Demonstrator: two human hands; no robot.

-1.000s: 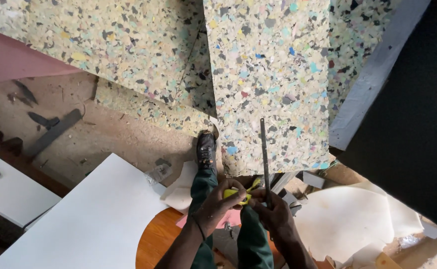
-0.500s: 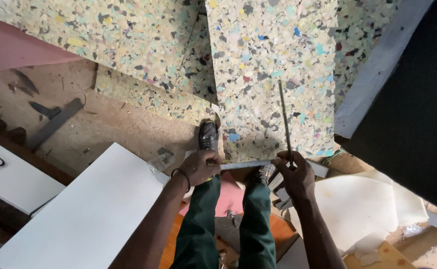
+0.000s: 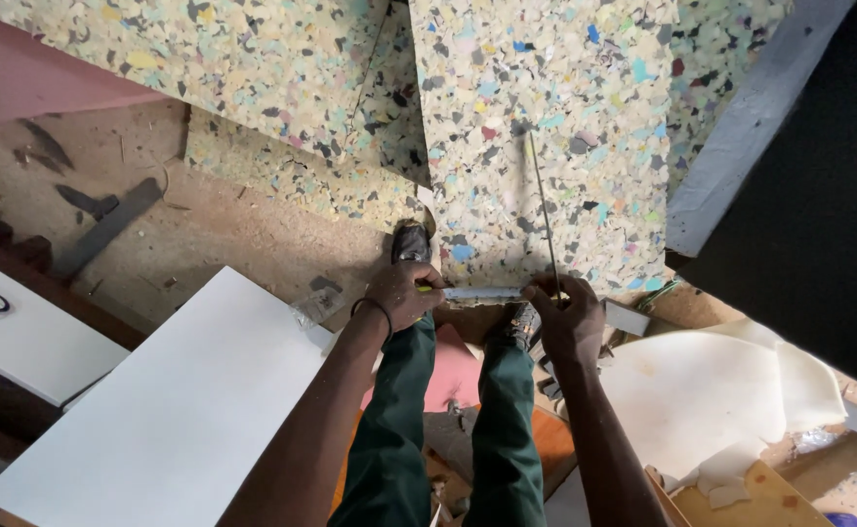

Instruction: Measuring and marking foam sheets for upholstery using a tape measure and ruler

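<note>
Two hands: both low in the middle of the frame, at the near edge of the speckled foam slab (image 3: 546, 117)
Left hand (image 3: 401, 293): clenched on a yellow marker (image 3: 427, 288)
Right hand (image 3: 567, 317): grasping a thin metal rod (image 3: 544, 210) lying up the slab
Between them: pale strip (image 3: 482, 293)
Left foreground: white board (image 3: 165, 410)
Farther, upper left: dusty floor (image 3: 224, 234)

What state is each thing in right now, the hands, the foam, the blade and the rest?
Left hand: gripping one end of the tape measure.
Right hand: gripping a long thin blade.
Tape measure: stretched flat along the foam slab's lower edge.
Blade: lying lengthwise up the slab.
Foam slab: leaning, lower edge at the feet.
White board: lying flat.
</note>
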